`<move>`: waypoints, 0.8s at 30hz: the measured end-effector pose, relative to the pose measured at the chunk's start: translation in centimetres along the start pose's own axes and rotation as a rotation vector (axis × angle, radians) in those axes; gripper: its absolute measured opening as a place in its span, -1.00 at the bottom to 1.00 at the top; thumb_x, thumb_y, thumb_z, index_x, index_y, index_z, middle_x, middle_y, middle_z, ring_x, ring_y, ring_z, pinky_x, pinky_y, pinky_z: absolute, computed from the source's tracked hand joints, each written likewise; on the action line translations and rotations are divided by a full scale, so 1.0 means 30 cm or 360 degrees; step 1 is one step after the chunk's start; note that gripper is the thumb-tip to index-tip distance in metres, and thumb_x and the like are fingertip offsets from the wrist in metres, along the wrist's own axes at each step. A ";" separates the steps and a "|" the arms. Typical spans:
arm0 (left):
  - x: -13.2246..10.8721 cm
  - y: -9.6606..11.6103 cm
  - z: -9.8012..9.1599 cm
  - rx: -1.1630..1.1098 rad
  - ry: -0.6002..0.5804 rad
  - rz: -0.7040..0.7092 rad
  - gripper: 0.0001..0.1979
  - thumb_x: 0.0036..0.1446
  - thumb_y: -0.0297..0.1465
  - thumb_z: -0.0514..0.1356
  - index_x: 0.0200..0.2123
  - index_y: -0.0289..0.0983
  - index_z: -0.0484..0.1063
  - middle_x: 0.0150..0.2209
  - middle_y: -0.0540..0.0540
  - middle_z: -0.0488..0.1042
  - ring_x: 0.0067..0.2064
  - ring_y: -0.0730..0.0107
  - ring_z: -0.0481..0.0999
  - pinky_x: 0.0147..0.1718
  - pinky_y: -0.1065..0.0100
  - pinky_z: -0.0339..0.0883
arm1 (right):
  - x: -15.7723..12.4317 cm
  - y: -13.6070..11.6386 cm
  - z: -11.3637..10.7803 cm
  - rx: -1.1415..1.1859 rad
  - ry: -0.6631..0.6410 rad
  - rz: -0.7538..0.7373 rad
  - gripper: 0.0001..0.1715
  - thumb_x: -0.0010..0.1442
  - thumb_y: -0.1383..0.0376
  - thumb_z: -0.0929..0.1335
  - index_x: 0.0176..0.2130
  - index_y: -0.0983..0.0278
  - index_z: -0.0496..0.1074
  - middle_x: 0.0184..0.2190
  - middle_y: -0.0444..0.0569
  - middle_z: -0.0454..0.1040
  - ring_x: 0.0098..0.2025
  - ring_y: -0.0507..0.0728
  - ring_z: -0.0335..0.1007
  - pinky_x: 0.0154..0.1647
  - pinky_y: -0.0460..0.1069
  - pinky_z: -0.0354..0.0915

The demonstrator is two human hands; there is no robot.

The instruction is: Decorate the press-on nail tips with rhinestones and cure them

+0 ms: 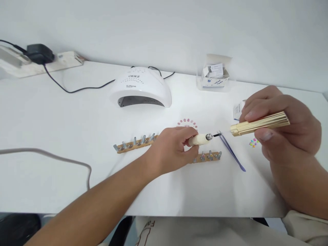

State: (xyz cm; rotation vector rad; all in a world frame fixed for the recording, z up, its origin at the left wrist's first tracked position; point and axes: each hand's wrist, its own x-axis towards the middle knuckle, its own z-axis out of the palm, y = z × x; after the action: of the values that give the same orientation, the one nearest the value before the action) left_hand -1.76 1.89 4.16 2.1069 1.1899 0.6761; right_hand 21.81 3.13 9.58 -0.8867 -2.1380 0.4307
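Observation:
My left hand (167, 148) is closed around a cream nail polish bottle (199, 139), tipped on its side with its open neck facing right. Between the thumb and fingers of my right hand (294, 140) is a gold ribbed brush cap (261, 124). Its dark brush tip (217, 135) points left, just outside the bottle neck. Below and beside my left hand runs a brown display strip with grey nail tips, one part (135, 146) to the left and another (208, 158) to the right; my hand hides the middle. Purple tweezers (233, 152) lie under the brush.
A white nail lamp (143, 85) stands at the back, its cord leading to a power strip (69, 58). A clear box with small cartons (215, 78), a small white box (238, 110), colourful gems (253, 142) and a ring of pink pieces (188, 121) lie around. A grey cable (51, 154) crosses the left.

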 end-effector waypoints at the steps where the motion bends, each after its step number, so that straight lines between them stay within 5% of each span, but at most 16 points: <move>1: -0.004 -0.001 -0.001 0.0000 0.0014 0.0013 -0.92 0.01 -0.47 0.11 -0.42 -0.27 0.41 -0.52 0.05 0.41 -0.48 0.51 0.33 -0.54 0.45 0.14 | 0.002 0.002 0.007 0.0061 0.0032 -0.0026 -0.86 0.22 0.12 0.28 -0.19 -0.03 0.38 -0.39 -0.03 0.36 -0.29 0.26 0.31 -0.33 0.21 0.32; 12: -0.009 -0.012 0.006 0.0057 0.0025 0.0069 -0.91 -0.01 -0.48 0.10 -0.43 -0.27 0.39 -0.55 0.08 0.35 -0.51 0.55 0.26 -0.53 0.46 0.17 | 0.019 0.022 0.053 0.0056 -0.0168 -0.0163 -0.86 0.17 0.30 0.33 -0.21 0.10 0.35 -0.46 -0.07 0.41 -0.32 0.19 0.29 -0.37 0.10 0.28; 19: -0.005 -0.007 0.001 0.0104 -0.0013 -0.0004 -0.94 -0.03 -0.48 0.11 -0.45 -0.28 0.38 -0.58 0.08 0.31 -0.53 0.55 0.22 -0.53 0.45 0.15 | 0.013 0.047 0.103 -0.0020 -0.0396 -0.0132 -0.93 0.21 0.25 0.32 -0.24 0.16 0.35 -0.45 -0.08 0.40 -0.31 0.15 0.31 -0.39 0.05 0.26; 24: -0.004 -0.009 0.001 0.0126 -0.0019 0.0017 -0.95 -0.03 -0.48 0.10 -0.46 -0.28 0.36 -0.58 0.08 0.30 -0.54 0.56 0.20 -0.56 0.46 0.12 | 0.016 0.044 0.099 -0.0051 -0.0355 -0.0145 -0.93 0.19 0.25 0.33 -0.25 0.15 0.37 -0.47 -0.08 0.41 -0.33 0.16 0.32 -0.41 0.06 0.26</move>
State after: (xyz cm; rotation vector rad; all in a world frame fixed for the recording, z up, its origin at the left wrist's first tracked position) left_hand -1.95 1.87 3.93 2.1810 1.2174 0.6297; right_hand 19.93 4.34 7.17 -0.7852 -2.3848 0.4687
